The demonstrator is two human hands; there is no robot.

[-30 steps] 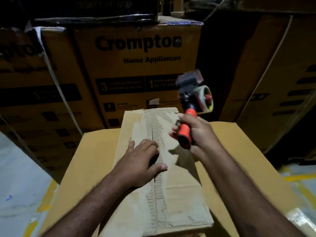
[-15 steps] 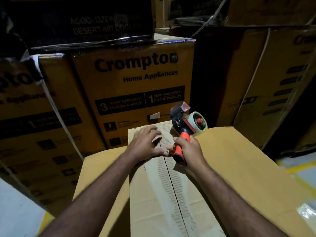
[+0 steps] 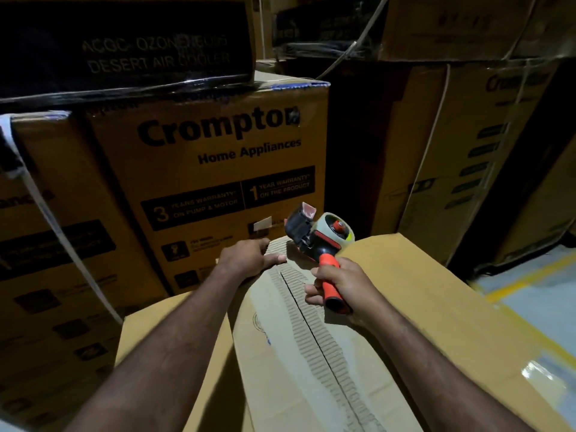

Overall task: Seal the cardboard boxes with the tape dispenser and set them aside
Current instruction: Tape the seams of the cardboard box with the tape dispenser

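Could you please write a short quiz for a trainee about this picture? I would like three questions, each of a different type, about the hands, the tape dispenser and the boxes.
1. Multiple choice: which hand grips the orange handle of the tape dispenser? A) left B) right C) both
2. True or false: the left hand rests at the far end of the small box, beside its centre seam.
3. Fill in: the big carton behind the small box bears the brand name ____.

Key: 1. B, the right hand. 2. True. 3. Crompton.
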